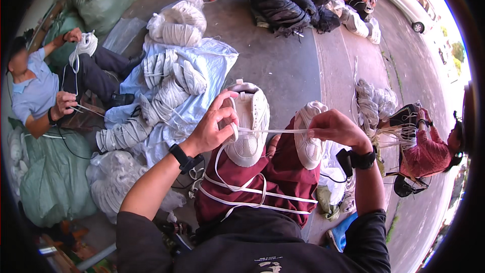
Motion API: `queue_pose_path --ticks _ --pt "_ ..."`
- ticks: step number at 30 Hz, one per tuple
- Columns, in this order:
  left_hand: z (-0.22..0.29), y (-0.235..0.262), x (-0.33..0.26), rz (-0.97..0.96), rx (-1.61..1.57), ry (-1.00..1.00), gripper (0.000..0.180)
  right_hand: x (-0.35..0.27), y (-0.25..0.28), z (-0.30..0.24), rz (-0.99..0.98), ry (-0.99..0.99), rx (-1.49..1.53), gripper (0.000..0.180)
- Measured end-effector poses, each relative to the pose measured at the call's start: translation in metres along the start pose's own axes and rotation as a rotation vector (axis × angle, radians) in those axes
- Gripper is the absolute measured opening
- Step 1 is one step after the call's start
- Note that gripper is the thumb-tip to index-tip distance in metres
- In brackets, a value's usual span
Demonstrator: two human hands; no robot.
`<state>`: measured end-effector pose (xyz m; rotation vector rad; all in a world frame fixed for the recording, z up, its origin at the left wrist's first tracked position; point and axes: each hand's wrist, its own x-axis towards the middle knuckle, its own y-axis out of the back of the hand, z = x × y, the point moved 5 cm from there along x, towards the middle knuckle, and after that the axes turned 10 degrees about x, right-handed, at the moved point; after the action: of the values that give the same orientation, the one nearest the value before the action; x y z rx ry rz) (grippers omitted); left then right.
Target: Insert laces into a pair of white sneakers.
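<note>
A white sneaker (246, 144) with a perforated toe rests on my lap, toe towards me. My left hand (218, 124) grips its left side, fingers curled over the edge by the eyelets. From there a flat white shoelace (283, 131) runs taut to the right, pinched between the fingertips of my right hand (336, 129). Under that hand a second white sneaker (309, 144) lies on my other thigh, partly covered by the fingers. Slack lengths of lace loop over my maroon trousers (212, 205).
Bundled white shoes (169, 93) lie on a pale blue sheet (214, 55) to the left. A person (35, 86) there handles a shoe and laces; another person (429, 149) sits at right. Green sacks (53, 172) stand left, black bundles (285, 2) ahead.
</note>
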<state>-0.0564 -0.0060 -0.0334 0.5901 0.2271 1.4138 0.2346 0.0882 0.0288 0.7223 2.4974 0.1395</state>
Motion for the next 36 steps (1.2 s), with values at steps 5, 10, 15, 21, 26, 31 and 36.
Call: queue_pose_path --ticks 5,10,15,21,26,31,36 --pt "0.000 0.008 -0.005 -0.011 0.006 -0.021 0.010 -0.030 0.046 0.013 0.024 0.023 0.220 0.022" --pt "-0.003 0.006 -0.001 -0.078 -0.044 0.013 0.027 -0.061 0.106 0.033 0.238 0.503 0.983 0.025" --pt "-0.001 -0.002 -0.004 0.047 0.251 -0.058 0.025 -0.057 0.132 0.084 0.716 0.395 1.156 0.027" --pt "0.000 -0.011 0.002 0.077 0.257 -0.001 0.026 -0.068 0.151 0.146 1.032 0.107 0.369 0.030" --pt "0.002 -0.018 0.009 0.103 0.302 -0.041 0.028 -0.069 0.127 0.138 1.205 0.097 -0.682 0.024" --pt "0.007 -0.022 0.014 0.085 0.317 -0.026 0.029 -0.029 0.039 0.052 0.921 0.318 -0.495 0.009" --pt "0.012 -0.026 0.019 0.064 0.310 -0.014 0.029 0.011 -0.038 0.021 0.537 0.437 -0.617 0.018"
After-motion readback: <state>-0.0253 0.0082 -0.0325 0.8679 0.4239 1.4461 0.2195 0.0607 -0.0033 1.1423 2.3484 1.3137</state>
